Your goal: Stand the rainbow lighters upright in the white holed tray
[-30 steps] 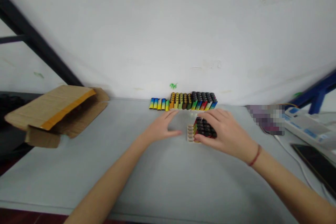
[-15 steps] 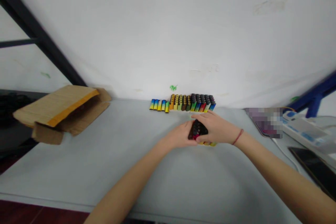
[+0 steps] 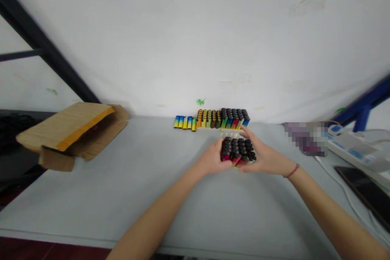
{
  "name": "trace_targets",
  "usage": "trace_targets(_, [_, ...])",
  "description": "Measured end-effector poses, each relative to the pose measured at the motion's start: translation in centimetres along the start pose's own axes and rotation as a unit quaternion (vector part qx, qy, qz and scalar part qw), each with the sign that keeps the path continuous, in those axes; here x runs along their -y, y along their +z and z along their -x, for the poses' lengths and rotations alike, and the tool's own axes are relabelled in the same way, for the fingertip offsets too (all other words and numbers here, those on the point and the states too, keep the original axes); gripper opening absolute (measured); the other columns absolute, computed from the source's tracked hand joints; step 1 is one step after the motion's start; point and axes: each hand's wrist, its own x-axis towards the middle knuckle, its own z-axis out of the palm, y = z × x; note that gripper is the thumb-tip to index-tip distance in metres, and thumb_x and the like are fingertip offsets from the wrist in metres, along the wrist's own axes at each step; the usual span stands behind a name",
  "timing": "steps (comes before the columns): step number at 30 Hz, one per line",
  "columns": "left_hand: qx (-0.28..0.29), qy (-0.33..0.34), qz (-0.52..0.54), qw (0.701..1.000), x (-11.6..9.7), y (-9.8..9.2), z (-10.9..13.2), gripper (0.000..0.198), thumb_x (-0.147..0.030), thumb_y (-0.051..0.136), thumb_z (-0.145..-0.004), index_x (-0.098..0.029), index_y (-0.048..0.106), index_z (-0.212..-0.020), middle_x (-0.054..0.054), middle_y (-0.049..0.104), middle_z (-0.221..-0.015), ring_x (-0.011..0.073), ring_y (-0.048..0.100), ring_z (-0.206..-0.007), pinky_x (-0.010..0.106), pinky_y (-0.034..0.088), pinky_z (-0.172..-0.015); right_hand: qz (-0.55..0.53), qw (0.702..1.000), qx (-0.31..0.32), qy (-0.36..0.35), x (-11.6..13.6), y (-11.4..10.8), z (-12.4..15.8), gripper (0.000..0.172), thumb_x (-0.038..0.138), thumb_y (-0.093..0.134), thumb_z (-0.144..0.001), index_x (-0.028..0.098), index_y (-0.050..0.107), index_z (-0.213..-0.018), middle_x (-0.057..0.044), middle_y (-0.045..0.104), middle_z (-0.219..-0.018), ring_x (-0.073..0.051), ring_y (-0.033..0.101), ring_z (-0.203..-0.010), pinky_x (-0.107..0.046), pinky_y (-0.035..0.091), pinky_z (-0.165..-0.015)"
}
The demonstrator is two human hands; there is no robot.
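A: Where's the cluster (image 3: 239,150) of lighters?

B: Between the two hands, right of the middle of the table (image 3: 189,207), black tops up. Their bodies show pink and red along the near side.

A: And the left hand (image 3: 213,158)?

B: Closed around the left end, thumb along the near side. Most of its fingers are hidden.

A: The right hand (image 3: 264,156)?

B: Curved about the right end, thumb at the near corner, forefinger well apart from it on the far side. I can't tell how firmly it presses. There's a thin red bracelet (image 3: 292,170) on that wrist.

A: Anything just behind the cluster?

B: A pale strip (image 3: 230,134), too blurred to make out. Past that, by the wall (image 3: 195,40), two groups stand side by side: a black-topped group (image 3: 234,118) on the right, a gold-topped group (image 3: 209,118) on the left. Left of those is a short row (image 3: 185,123) in blue, yellow and green.

A: Farther out?

B: On the left, a cardboard box (image 3: 70,126), open at one end. On the right, a power strip (image 3: 355,148), a white cable (image 3: 338,185) and a dark phone (image 3: 364,189).
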Motion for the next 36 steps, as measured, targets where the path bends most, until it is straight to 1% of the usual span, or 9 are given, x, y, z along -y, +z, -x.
trace_targets(2, [0.012,0.030,0.012,0.999,0.2,-0.1,-0.3,0.077,-0.026,0.071,-0.065,-0.013,0.042,-0.135,0.018,0.058,-0.129,0.0339,0.058,-0.117,0.051,0.046,-0.102,-0.068,0.997,-0.002,0.033,-1.8,1.1,1.8,0.131,0.050,0.085,-0.067,0.021,-0.004,-0.159,-0.022,0.039,-0.154,-0.039,0.044,-0.139,-0.059,0.036,-0.113])
trace_targets(4, [0.020,0.044,0.016,0.999,0.5,-0.1,-0.5,0.076,-0.026,0.071,-0.064,-0.012,0.043,-0.134,0.019,0.056,-0.130,0.0341,0.055,-0.120,0.051,0.045,-0.104,-0.130,0.990,-0.010,0.060,-3.1,2.4,2.9,0.131,0.049,0.083,-0.071,0.023,-0.012,-0.158,-0.021,0.046,-0.149,-0.036,0.052,-0.133,-0.060,0.037,-0.111])
trace_targets(6, [0.016,0.041,0.011,0.999,0.8,0.2,-0.5,0.071,-0.027,0.069,-0.065,-0.011,0.045,-0.130,0.018,0.057,-0.125,0.0340,0.055,-0.117,0.052,0.045,-0.103,-0.167,0.984,-0.028,0.062,-4.0,3.4,3.2,0.132,0.048,0.082,-0.072,0.023,-0.015,-0.157,-0.021,0.049,-0.147,-0.035,0.053,-0.132,-0.061,0.037,-0.111])
trace_targets(10, [-0.004,0.046,0.006,0.999,0.8,0.6,-0.1,0.065,-0.023,0.064,-0.067,-0.012,0.044,-0.128,0.016,0.057,-0.120,0.0317,0.055,-0.114,0.051,0.047,-0.100,-0.150,0.986,-0.055,0.057,-4.5,4.2,3.0,0.124,0.045,0.084,-0.071,0.022,-0.001,-0.159,-0.021,0.046,-0.149,-0.036,0.048,-0.136,-0.059,0.035,-0.114])
trace_targets(15, [-0.026,0.042,0.008,0.999,0.4,0.7,0.7,0.065,-0.019,0.063,-0.066,-0.016,0.041,-0.128,0.013,0.055,-0.122,0.0290,0.055,-0.115,0.048,0.046,-0.102,-0.115,0.989,-0.068,0.056,-4.8,4.5,3.1,0.118,0.046,0.083,-0.071,0.021,0.007,-0.158,-0.020,0.045,-0.150,-0.036,0.049,-0.135,-0.059,0.035,-0.115])
trace_targets(20, [-0.087,-0.006,0.034,0.996,-0.6,1.5,1.1,0.070,-0.016,0.062,-0.067,-0.015,0.038,-0.133,0.015,0.055,-0.127,0.0285,0.054,-0.120,0.048,0.042,-0.109,-0.067,0.994,-0.083,0.040,-5.1,4.8,3.3,0.110,0.050,0.080,-0.074,0.019,0.015,-0.157,-0.020,0.045,-0.149,-0.038,0.047,-0.136,-0.057,0.037,-0.114])
trace_targets(26, [-0.165,-0.050,0.042,0.984,-1.6,2.4,1.7,0.061,-0.015,0.057,-0.072,-0.015,0.042,-0.131,0.014,0.059,-0.127,0.0264,0.056,-0.122,0.046,0.042,-0.111,-0.015,0.995,-0.099,0.013,-4.8,4.9,3.2,0.100,0.054,0.075,-0.076,0.017,0.024,-0.154,-0.020,0.052,-0.141,-0.040,0.051,-0.130,-0.057,0.041,-0.109])
trace_targets(31, [-0.139,-0.061,0.022,0.988,-1.4,1.8,1.5,0.042,-0.019,0.058,-0.078,-0.019,0.046,-0.117,0.011,0.064,-0.111,0.0238,0.063,-0.105,0.044,0.050,-0.099,0.001,0.995,-0.095,0.007,-4.3,4.9,3.1,0.094,0.054,0.073,-0.078,0.017,0.027,-0.151,-0.021,0.055,-0.136,-0.039,0.054,-0.124,-0.058,0.044,-0.105])
trace_targets(36, [-0.146,-0.045,0.025,0.988,-1.2,1.7,1.2,0.038,-0.019,0.054,-0.082,-0.018,0.044,-0.119,0.011,0.063,-0.113,0.0222,0.063,-0.106,0.043,0.049,-0.100,0.028,0.995,-0.098,-0.006,-4.1,4.8,2.9,0.092,0.053,0.073,-0.078,0.018,0.029,-0.151,-0.019,0.057,-0.133,-0.040,0.055,-0.121,-0.059,0.044,-0.104])
